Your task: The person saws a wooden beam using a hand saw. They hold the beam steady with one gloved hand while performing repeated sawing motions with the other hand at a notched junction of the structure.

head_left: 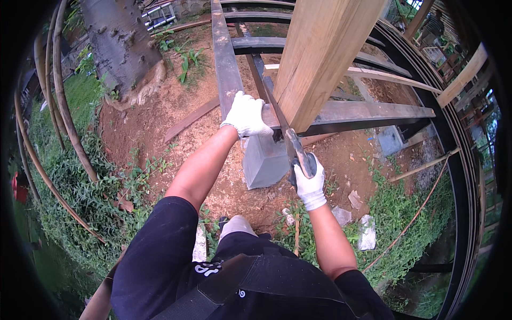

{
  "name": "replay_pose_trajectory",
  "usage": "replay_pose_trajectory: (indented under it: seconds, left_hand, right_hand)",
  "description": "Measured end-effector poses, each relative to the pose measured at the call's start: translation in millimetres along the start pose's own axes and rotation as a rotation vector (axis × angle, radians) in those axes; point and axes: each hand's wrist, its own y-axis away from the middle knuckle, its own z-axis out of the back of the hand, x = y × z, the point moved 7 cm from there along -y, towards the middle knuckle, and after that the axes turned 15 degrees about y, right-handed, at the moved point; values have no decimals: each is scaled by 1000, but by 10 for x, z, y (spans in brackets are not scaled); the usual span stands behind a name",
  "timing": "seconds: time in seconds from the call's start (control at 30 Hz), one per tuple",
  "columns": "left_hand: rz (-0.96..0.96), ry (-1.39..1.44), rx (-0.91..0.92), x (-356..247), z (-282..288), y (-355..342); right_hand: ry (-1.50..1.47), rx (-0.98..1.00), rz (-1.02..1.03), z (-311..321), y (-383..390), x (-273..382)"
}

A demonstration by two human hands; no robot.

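Observation:
My left hand [247,114], in a white knit glove, grips the corner of a dark beam [226,64], its fingers curled over the edge. In my right hand [310,186], also gloved in white, is the handle of a handsaw [290,141]. The blade slants up and away along the left side of a thick wooden post [326,58], close against it. Whether its teeth are in the wood I cannot tell. The post stands at the frame's corner, beside a crossbeam [373,112]. Below the corner sits a grey concrete footing [264,162].
Several dark joists [261,44] span the frame beyond the post. A curved black rim [445,154] bounds the right side. Sawdust and a loose plank [192,120] lie on the reddish soil. A tree trunk [117,42] and bent poles [64,106] stand at left.

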Motion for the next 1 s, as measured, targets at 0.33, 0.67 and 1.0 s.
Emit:
replay_pose_trajectory:
  seconds: [0.33, 0.67, 1.0]
  left_hand:
    - [-43, -12, -119, 52, 95, 90]
    - [19, -18, -34, -90, -11, 6]
    - [145, 49, -11, 35, 127, 79]
  right_hand:
    - [-228, 79, -185, 1170, 1952, -384]
    - [-344, -614, -1109, 1625, 5066, -2967]
    - [391, -241, -1478, 208, 4575, -3193]
